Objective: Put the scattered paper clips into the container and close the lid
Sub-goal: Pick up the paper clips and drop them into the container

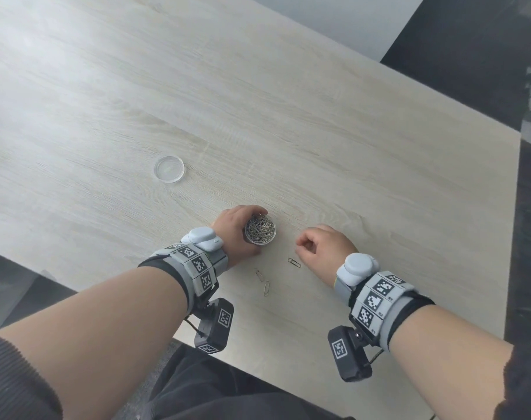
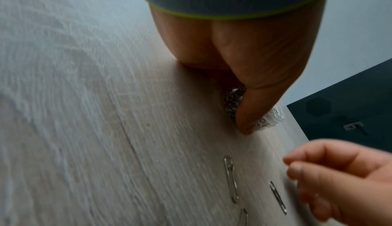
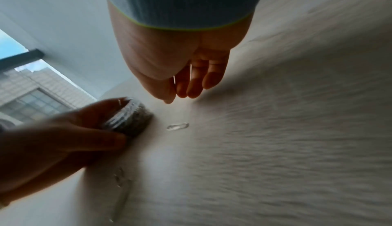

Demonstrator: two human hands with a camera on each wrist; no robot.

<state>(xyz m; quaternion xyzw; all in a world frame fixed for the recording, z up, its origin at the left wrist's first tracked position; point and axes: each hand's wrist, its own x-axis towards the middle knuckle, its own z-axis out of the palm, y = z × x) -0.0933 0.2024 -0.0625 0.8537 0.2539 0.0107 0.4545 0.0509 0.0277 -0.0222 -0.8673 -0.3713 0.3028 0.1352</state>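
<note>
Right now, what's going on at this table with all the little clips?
A person is tidying paper clips into a small clear container, already nearly full. The left hand grips it steady on the table. The right hand, fingers curled, hovers near one of three loose clips. The lid lies apart, so closing comes later.

Three loose paper clips (image 1: pixel 294 262), one container (image 1: pixel 260 229), one lid (image 1: pixel 169 169).

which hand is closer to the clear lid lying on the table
Left. The left hand grips the container, and the lid lies up the table on that hand's side. The right hand is beyond the container, farther from the lid.
</note>
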